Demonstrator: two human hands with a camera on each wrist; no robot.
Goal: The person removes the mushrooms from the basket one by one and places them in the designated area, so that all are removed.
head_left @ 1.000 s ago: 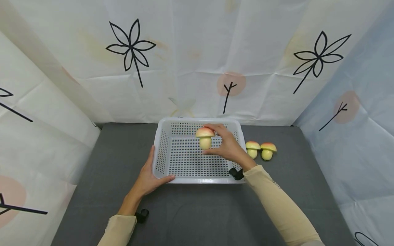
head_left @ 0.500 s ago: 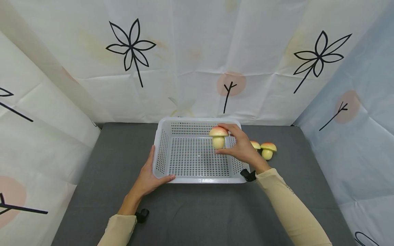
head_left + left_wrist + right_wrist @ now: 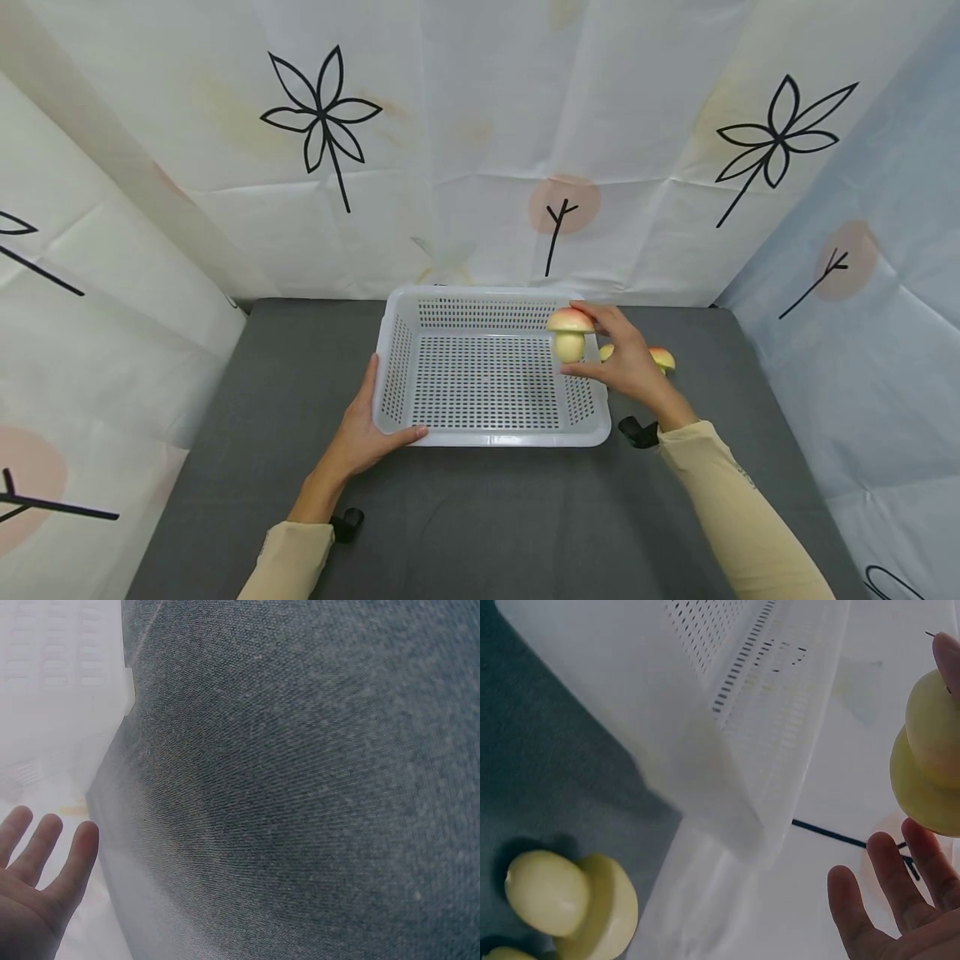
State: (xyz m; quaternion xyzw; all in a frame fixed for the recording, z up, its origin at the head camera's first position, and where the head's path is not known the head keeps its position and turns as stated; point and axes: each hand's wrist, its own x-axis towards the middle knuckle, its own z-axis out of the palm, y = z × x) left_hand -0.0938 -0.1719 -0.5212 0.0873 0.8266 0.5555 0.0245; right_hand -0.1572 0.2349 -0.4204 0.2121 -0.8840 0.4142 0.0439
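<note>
The right hand (image 3: pixel 626 362) grips a toy mushroom (image 3: pixel 569 333) by its cap, fingers curled round it, holding it upright in the air above the right wall of the white perforated basket (image 3: pixel 397 367). The left hand (image 3: pixel 367 429) rests against the basket's near left corner, fingers straight along the wall and thumb on the front rim. Two more mushrooms (image 3: pixel 663 358) lie on the grey worktop (image 3: pixel 247 392) just right of the basket, partly hidden behind the right hand; the right wrist view shows one on its side
</note>
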